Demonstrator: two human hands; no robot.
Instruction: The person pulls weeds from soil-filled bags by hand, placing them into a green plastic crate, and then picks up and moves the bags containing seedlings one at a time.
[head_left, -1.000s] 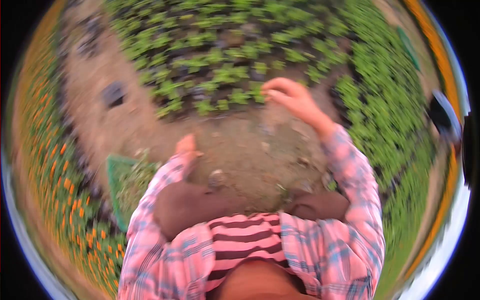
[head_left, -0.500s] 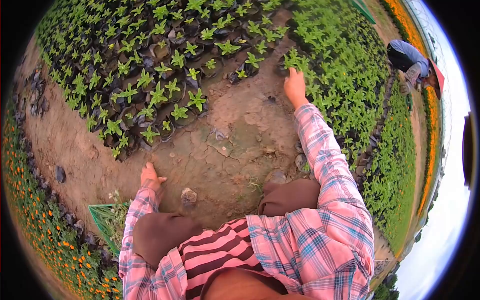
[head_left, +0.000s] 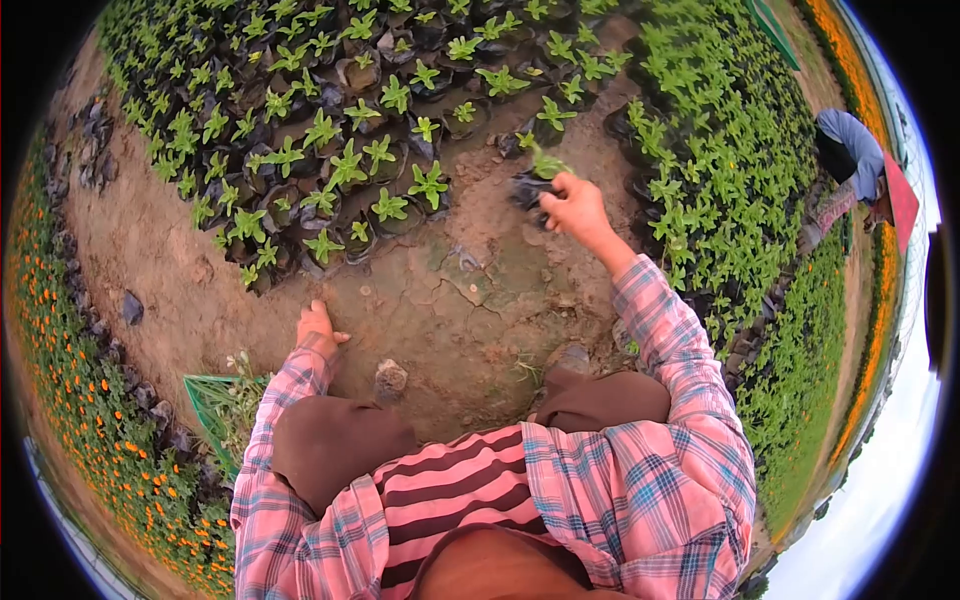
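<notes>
My right hand (head_left: 580,210) grips a potted seedling (head_left: 530,188) in a black plastic bag, lifted over the bare soil. Motion blurs the bag and the green leaves. Just beyond it, a small bagged seedling (head_left: 515,143) stands on the ground. My left hand (head_left: 317,325) is low over the soil near my knee, thumb apart from the fingers and nothing visible in it. In front of that hand, rows of bagged seedlings (head_left: 345,167) stand close together. To the right of my right hand lies a denser block of taller plants (head_left: 700,170).
A green-edged net or crate with cut plants (head_left: 215,410) sits by my left arm. A stone or clod (head_left: 390,378) lies between my knees. Orange flowers (head_left: 120,470) grow at left. At right, a person in a red conical hat (head_left: 900,205) bends over the plants.
My right hand has come away from the dense block, moving left and toward me with a bagged seedling in it. The left hand stays low by the soil. The view has shifted slightly.
</notes>
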